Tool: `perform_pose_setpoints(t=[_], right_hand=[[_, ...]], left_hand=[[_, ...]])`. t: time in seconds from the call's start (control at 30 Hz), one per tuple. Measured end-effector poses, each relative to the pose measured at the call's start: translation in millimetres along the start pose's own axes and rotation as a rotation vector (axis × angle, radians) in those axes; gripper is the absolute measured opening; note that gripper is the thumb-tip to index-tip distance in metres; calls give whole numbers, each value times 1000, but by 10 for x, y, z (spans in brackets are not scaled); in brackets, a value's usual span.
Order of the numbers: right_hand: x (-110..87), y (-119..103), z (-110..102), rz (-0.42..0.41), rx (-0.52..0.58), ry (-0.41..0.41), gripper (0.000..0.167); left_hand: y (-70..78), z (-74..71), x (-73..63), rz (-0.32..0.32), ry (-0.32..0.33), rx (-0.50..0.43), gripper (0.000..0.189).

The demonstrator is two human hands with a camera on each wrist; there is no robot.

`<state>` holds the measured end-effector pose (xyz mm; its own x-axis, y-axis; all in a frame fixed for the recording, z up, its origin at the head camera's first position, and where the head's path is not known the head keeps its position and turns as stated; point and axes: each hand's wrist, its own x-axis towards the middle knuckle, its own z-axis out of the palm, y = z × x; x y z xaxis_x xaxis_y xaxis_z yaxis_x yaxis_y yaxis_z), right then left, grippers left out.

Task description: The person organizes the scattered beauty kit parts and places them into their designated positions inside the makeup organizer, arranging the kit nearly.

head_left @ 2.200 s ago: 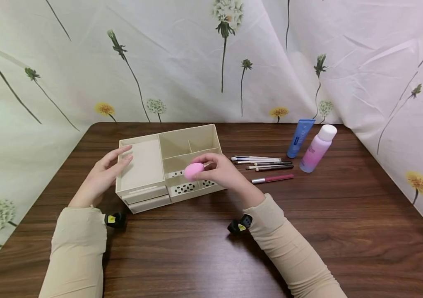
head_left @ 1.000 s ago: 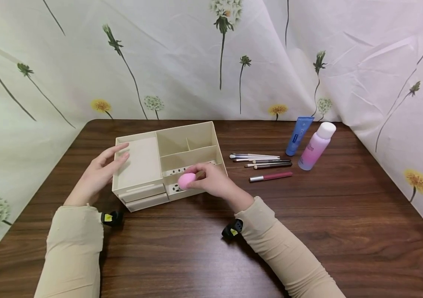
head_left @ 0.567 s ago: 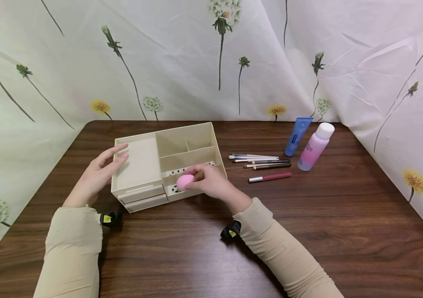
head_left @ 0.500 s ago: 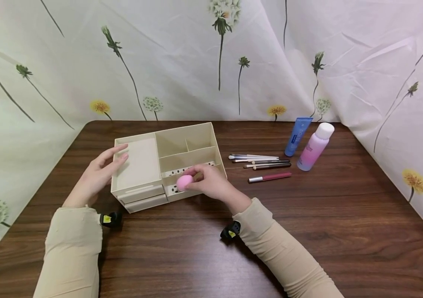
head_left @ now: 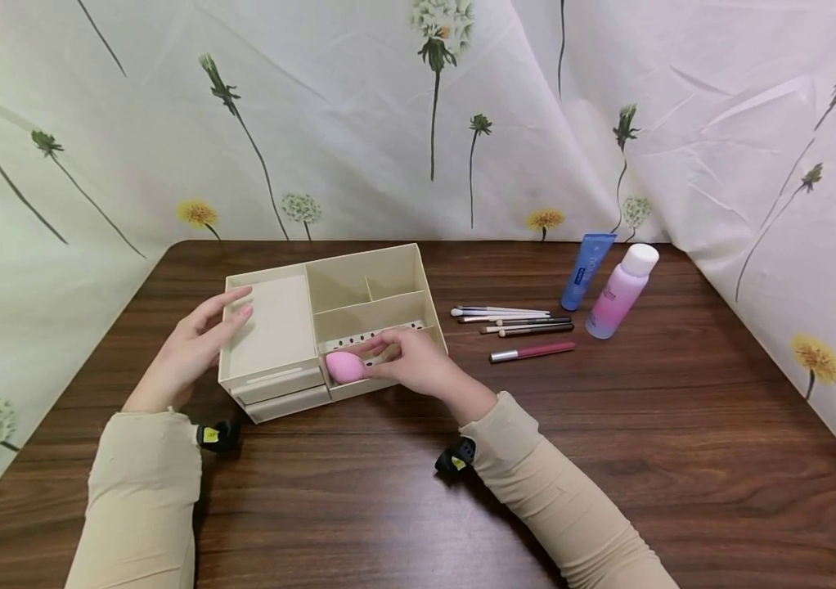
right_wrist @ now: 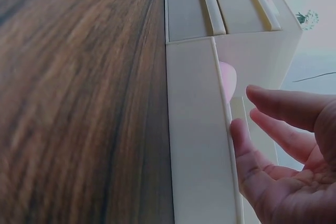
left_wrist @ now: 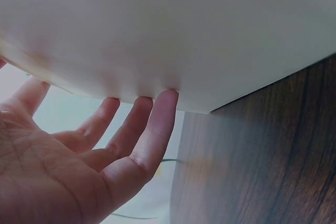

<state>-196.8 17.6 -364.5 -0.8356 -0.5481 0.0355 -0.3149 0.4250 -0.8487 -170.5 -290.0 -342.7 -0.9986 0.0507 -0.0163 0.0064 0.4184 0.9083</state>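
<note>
A pink makeup sponge (head_left: 345, 367) sits in the left front compartment of a cream desk organizer (head_left: 271, 323). My right hand (head_left: 414, 360) is over the front compartments, fingertips right beside the sponge. In the right wrist view, its thumb and fingers are parted, with a gap to the sponge (right_wrist: 227, 80), which shows above the organizer's front wall (right_wrist: 197, 129). My left hand (head_left: 193, 343) rests at the organizer's left side, two fingertips over the rim. Several fingertips (left_wrist: 167, 100) of it touch the outer side wall (left_wrist: 210, 35) in the left wrist view, fingers spread.
Several makeup brushes (head_left: 514, 321) and one with a red handle (head_left: 533, 352) lie right of the organizer. A blue tube (head_left: 586, 272) and a pink-white bottle (head_left: 620, 294) stand behind them. The wooden table (head_left: 359, 499) ends at a floral cloth (head_left: 359, 123).
My right hand has carried the pink makeup sponge left and down into the front compartment and released it, its fingers now apart. My left hand has stayed at the organizer's side.
</note>
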Motion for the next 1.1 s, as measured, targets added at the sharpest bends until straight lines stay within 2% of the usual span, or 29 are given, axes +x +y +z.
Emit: perform_pose_setpoints(t=[0.5, 1.1], right_hand=[[-29, -30, -137, 11, 79, 10, 31], [-124, -133, -419, 14, 157, 94, 30]], left_hand=[[2, 0, 0, -11, -3, 16, 59], [-19, -6, 1, -10, -11, 16, 58]])
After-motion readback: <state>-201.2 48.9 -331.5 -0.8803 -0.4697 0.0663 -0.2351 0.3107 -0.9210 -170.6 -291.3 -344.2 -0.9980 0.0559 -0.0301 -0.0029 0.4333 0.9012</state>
